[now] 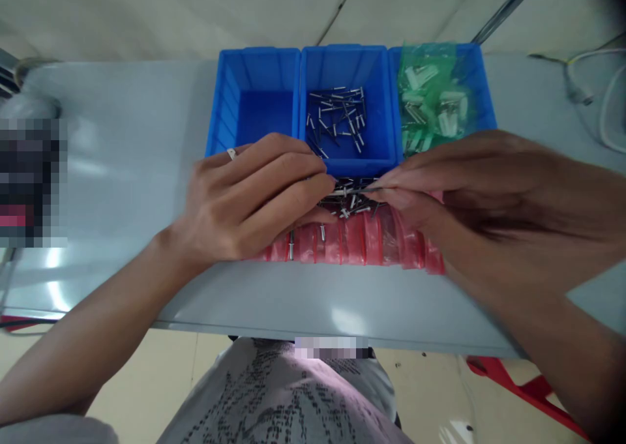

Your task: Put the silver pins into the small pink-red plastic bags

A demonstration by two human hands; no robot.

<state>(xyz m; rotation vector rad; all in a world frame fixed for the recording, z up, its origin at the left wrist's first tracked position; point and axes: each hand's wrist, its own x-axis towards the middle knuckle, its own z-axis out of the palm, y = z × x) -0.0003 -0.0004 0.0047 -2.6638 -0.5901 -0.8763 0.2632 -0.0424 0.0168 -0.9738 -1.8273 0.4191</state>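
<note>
On the grey worktop (313, 300), just before the middle blue bin (345, 51): right hand (479, 203), grip clenched on a metal rivet (374, 186), long axis level, pointing left; left hand (254, 196), grip unclear.

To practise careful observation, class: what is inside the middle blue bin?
The middle blue bin holds loose metal rivets scattered on its floor. Its front-left corner is covered by the left hand, so anything there cannot be seen.
</note>
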